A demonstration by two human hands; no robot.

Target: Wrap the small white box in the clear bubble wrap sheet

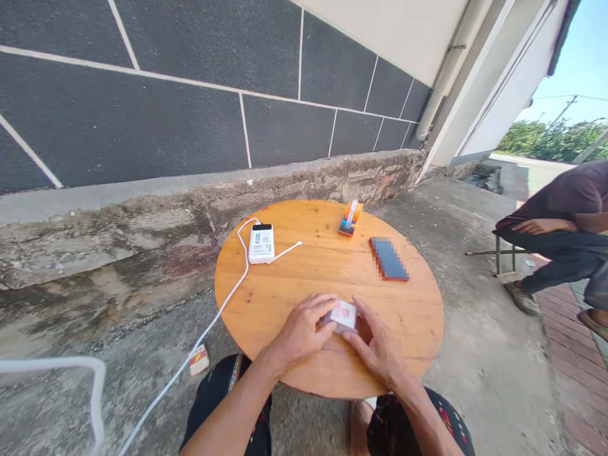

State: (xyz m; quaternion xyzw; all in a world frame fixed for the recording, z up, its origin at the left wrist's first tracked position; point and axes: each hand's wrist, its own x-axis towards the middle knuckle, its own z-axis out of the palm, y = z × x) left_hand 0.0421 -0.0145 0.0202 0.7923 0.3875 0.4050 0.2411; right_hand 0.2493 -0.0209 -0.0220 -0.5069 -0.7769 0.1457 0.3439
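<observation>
A small see-through box (344, 315) with a white, pink-printed top is at the near side of the round wooden table (285, 285). It looks like a deck of cards in a clear case, but the print is too blurred to tell. From the left, my left hand (306, 326) grips it between thumb and fingers. On the opposite side, my right hand (377, 345) curls around it, the thumb at its near edge and the index finger at its far corner. My fingers hide parts of its sides.
A white power bank (261, 246) with a white cable (223, 304) sits at the table's left. Toward the back stands an orange and blue packet (350, 218); a red-edged phone (390, 259) lies at the right. A small carton (199, 360) is on the ground. A person (565, 221) sits at far right.
</observation>
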